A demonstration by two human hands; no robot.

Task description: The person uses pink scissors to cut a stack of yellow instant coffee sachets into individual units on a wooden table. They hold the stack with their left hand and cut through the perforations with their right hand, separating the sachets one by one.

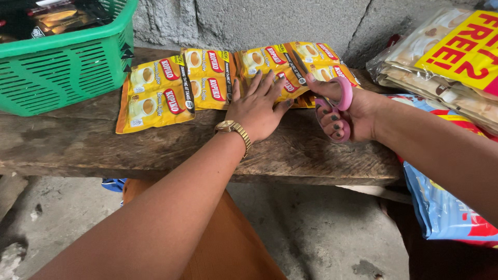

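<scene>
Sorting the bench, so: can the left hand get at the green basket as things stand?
Probably yes. The left hand lies flat on the yellow sachets, holding nothing, and the bench top between it and the green basket looks unobstructed.

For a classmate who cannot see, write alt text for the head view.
A right hand works pink-handled scissors on a strip of yellow sachets, pressed flat on a wooden bench by the left hand. A green basket stands at left.

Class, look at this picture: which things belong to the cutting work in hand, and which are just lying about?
In use: left hand pressing the yellow sachet strip; right hand working pink-handled scissors; wooden bench.

Lying about: green basket, bagged packets, blue bag.
</scene>
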